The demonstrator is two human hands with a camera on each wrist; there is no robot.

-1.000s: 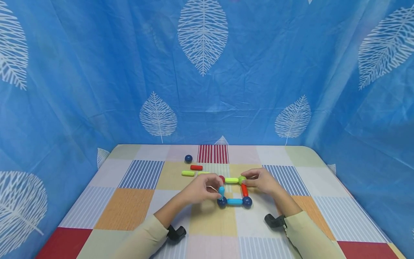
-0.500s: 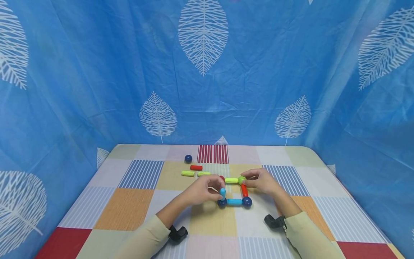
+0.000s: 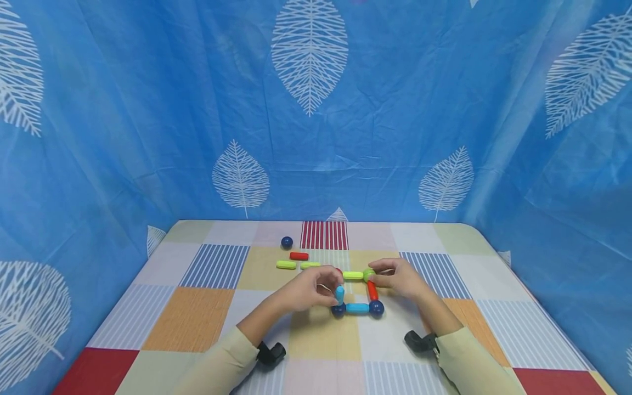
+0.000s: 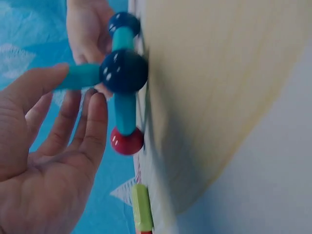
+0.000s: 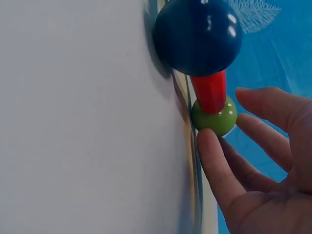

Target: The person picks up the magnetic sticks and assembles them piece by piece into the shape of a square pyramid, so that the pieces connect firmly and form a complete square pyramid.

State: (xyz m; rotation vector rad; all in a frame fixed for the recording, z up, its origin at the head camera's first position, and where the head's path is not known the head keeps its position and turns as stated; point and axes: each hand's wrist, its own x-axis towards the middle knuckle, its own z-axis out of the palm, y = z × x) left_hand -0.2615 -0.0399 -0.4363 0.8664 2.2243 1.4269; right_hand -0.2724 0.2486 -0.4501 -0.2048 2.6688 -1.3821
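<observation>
The left hand [image 3: 308,288] and upright light-blue stick [image 3: 339,295] have shifted slightly right.

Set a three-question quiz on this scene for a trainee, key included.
1. True or false: the left hand holds a light-blue rod whose end meets a dark blue ball.

2. Multiple choice: which ball are the fingers of the right hand at?
A) red
B) green
C) dark blue

3. Fill in: in the head view, the loose rod nearest the loose dark blue ball is coloured ____.

Key: 1. True. 2. B, the green ball. 3. Red.
</observation>
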